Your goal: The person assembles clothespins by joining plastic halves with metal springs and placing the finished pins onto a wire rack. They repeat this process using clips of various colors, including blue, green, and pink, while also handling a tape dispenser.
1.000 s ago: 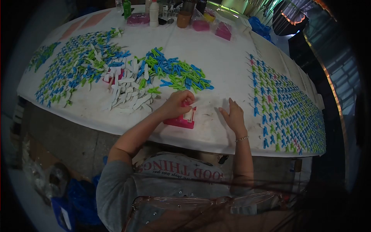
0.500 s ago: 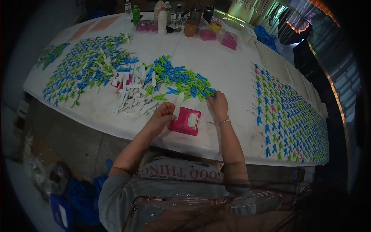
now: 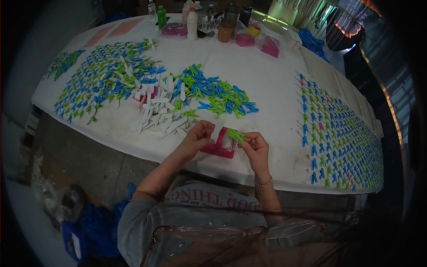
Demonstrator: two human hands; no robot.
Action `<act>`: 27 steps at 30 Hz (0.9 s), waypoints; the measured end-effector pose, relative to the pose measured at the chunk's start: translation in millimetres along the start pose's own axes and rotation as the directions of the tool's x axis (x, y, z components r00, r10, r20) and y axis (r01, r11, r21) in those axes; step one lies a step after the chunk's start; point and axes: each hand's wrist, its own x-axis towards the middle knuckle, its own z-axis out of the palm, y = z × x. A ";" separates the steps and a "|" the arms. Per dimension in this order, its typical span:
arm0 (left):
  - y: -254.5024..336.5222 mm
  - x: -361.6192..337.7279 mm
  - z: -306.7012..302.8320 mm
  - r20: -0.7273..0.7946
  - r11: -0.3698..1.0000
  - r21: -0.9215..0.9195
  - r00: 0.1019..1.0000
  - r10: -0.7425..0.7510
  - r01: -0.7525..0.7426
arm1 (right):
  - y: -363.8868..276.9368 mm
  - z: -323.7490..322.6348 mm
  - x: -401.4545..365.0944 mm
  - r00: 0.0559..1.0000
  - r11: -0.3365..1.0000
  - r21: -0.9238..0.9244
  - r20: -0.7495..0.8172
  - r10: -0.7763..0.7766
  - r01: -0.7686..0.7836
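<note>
My left hand (image 3: 199, 139) is closed in a pinch at a white, flat, blade-shaped strip (image 3: 219, 127), which stands up from the fingertips. My right hand (image 3: 256, 147) grips a green clothespin (image 3: 235, 135) between thumb and fingers. The clothespin is over the right side of a pink tape dispenser (image 3: 219, 150), which sits between both hands with a pale roll in it. Behind the hands lies a heap of blue and green clothespins (image 3: 218, 91). A pile of white strips (image 3: 164, 116) spreads to the left of the dispenser.
Rows of clothespins (image 3: 340, 133) cover the table's right side. More clothespins with strips (image 3: 95, 73) are laid out at left, near another pink dispenser (image 3: 146, 93). Bottles (image 3: 192, 24), bagged pink items (image 3: 244, 39) and a brown cup (image 3: 225, 33) stand at the back.
My right hand has moved from the heap's near edge back toward me, now with a green clothespin. My left hand and the white strip have shifted slightly right and nearer the dispenser.
</note>
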 end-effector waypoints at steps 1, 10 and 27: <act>-0.9 0.3 1.3 0.003 1.000 -0.002 1.000 -0.007 0.007 | 1.1 1.9 -5.2 1.000 1.000 0.000 -0.007 0.003 -0.003; 0.2 -2.7 9.5 0.086 0.988 0.151 0.996 0.009 -0.022 | 5.4 9.1 -11.4 1.000 0.998 0.055 0.005 0.030 -0.030; 4.6 9.8 -3.2 0.031 0.522 0.831 0.953 0.300 -0.191 | 4.5 -35.0 -38.4 0.934 0.965 -0.261 -0.343 -0.101 0.008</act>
